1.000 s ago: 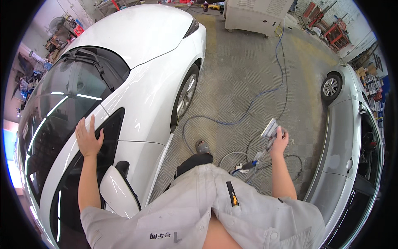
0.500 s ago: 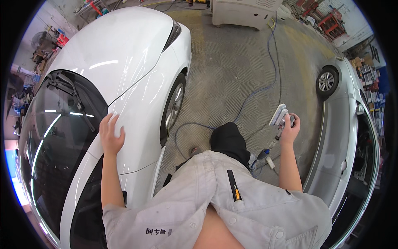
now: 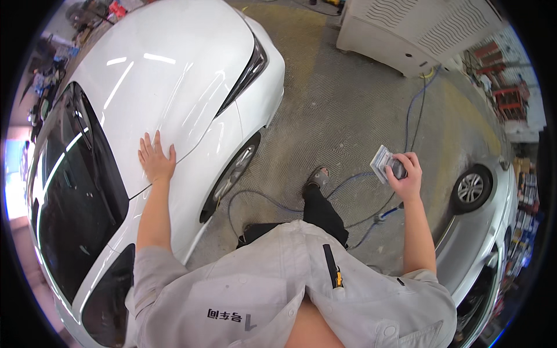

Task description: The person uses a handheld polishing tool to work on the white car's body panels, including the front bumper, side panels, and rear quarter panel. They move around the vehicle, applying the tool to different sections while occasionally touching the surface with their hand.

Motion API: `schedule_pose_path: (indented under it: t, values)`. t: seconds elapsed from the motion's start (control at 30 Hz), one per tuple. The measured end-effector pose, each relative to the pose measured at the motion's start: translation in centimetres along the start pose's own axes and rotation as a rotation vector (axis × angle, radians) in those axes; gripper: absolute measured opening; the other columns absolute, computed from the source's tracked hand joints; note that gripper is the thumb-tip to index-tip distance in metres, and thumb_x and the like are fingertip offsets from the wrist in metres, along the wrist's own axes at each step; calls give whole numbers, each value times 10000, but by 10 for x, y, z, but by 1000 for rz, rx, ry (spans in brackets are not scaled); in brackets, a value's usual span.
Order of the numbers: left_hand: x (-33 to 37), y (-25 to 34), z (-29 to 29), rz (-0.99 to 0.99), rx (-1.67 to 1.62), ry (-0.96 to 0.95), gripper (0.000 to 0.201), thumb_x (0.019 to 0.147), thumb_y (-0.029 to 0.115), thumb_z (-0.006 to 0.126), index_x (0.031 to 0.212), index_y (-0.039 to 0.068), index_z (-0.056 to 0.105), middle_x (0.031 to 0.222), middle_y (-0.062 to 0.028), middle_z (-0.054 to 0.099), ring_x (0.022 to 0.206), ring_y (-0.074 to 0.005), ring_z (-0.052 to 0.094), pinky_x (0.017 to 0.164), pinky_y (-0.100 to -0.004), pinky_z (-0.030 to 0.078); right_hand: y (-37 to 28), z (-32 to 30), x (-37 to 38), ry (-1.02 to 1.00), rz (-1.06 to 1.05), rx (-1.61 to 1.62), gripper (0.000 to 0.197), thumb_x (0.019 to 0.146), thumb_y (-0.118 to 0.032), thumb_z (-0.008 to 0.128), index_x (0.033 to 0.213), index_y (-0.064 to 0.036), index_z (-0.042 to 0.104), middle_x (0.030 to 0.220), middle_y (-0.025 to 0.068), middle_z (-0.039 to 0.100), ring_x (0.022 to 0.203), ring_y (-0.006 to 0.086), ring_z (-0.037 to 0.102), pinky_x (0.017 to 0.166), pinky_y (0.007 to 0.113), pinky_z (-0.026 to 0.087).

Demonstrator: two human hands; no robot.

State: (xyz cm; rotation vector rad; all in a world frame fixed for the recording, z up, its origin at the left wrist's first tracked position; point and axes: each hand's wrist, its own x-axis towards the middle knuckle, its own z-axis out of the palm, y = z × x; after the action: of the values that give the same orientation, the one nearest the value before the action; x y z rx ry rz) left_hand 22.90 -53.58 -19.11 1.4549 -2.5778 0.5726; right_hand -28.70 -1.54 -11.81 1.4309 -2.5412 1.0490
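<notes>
My left hand (image 3: 157, 158) is spread over the bonnet of a white car (image 3: 191, 75), close to the seam with the front wing, and appears to rest flat on the paint. Away from the car, on the right, my right hand (image 3: 411, 178) grips a power sander (image 3: 381, 165) by its dark, rounded body. The sander has a flat, light-coloured pad, which faces left toward the car and touches nothing. A blue hose (image 3: 371, 232) with a fitting hangs beneath that hand; where it joins the sander is hidden.
Blue and dark hoses (image 3: 272, 203) trail over the textured floor near my feet. A silver car (image 3: 464, 255) stands on the right. At the back is a large beige vented cabinet (image 3: 383, 46). Red metal equipment (image 3: 510, 103) and stacked boxes (image 3: 525, 214) line the right side.
I have stepped forward along the white car, one foot now ahead. My left hand has gone from beside the windscreen base onto the bonnet. The sander stays in my right hand, tilted differently.
</notes>
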Motion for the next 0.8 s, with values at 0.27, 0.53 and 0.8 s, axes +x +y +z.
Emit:
schedule_pose_path:
  t: [0.27,0.53,0.8]
  values:
    - [-8,1,-3,-8,6,-15,754,972,440,668,1655,240,418,1721,-140,331,1597,-369,288,1266,-579,263,29,79,149,-546,-439,28,358,743,-239,881,1057,-143,739,1028,56,639,750,269,692,635,403,584]
    - [-7,5,-10,-20,8,17,737,959,416,685,1642,280,445,1714,-113,360,1578,-350,337,1250,-553,318,-13,184,196,-866,-686,236,346,753,-260,873,1051,-153,733,1019,44,630,728,248,696,631,393,591]
    - [-7,6,-14,-24,62,16,728,958,346,698,1639,291,448,1710,-93,371,1564,-347,361,1258,-510,329,-7,311,150,-261,-351,596,352,769,-91,850,1086,-28,710,1053,110,646,902,251,654,790,370,544]
